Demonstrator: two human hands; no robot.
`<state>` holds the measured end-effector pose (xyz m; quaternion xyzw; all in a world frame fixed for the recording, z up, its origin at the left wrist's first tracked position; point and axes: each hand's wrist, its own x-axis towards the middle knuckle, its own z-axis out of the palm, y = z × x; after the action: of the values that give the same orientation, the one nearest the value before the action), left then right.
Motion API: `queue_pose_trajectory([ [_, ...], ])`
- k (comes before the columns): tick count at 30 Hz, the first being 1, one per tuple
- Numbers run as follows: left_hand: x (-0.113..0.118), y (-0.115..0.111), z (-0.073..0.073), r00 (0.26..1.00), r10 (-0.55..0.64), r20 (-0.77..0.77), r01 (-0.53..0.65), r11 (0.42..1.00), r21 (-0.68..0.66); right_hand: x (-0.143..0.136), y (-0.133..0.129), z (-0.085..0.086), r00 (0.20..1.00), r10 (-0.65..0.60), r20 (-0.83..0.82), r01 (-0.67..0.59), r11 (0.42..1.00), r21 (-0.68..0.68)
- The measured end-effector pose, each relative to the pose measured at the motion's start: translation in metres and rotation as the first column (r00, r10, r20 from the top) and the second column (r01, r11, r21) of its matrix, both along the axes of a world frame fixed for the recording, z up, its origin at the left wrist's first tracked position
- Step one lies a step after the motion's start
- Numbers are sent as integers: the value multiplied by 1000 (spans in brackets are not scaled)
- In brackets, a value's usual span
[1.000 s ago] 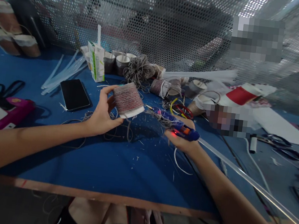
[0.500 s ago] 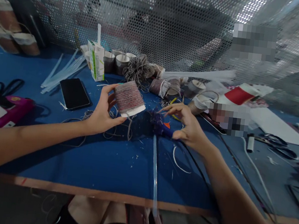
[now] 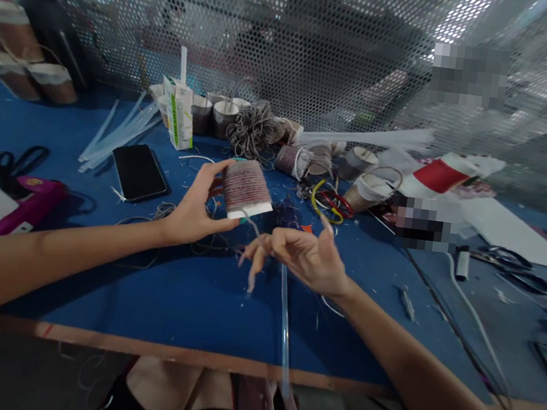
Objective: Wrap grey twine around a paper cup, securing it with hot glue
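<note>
My left hand is closed around the ends of a spool of reddish-grey cord, held tilted above the blue table. A loose end of cord slants down from the spool to the fingers of my right hand. The right fingers are bent around this cord, with the thumb raised apart; slight blur hides the exact grip. Just behind the right hand lies a dark blue tool with thread scraps on it, partly covered. A clear strip runs from below the hand over the table edge.
Left of the spool lie a black phone and a magenta device. Behind are a drink carton, a grey cord bundle and several spools. Yellow-and-red-handled pliers and black scissors lie to the right.
My right hand has moved left and down from beside the blue tool to the cord below the spool. The hanging cord now slants toward it. The spool has shifted slightly right and down.
</note>
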<state>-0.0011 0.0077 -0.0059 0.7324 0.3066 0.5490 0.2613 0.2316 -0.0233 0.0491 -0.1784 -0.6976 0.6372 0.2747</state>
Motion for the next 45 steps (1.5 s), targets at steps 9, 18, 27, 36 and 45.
queue_pose_trajectory([
  [9,-3,1,-2,996,-82,-34,84,995,51,15,5,22,951,-254,-176,224,959,-174],
  [18,-6,1,-1,973,-230,21,229,972,59,13,9,15,922,-386,-36,382,920,-83],
  [27,-8,2,-2,984,-179,-23,178,984,-11,19,5,2,688,-716,-115,636,520,570],
  [36,-6,0,4,989,-39,-144,42,999,23,8,-17,5,925,-351,-144,379,879,290],
  [45,-5,-3,7,988,-34,-151,34,999,0,5,-19,4,966,-257,16,241,927,288],
])
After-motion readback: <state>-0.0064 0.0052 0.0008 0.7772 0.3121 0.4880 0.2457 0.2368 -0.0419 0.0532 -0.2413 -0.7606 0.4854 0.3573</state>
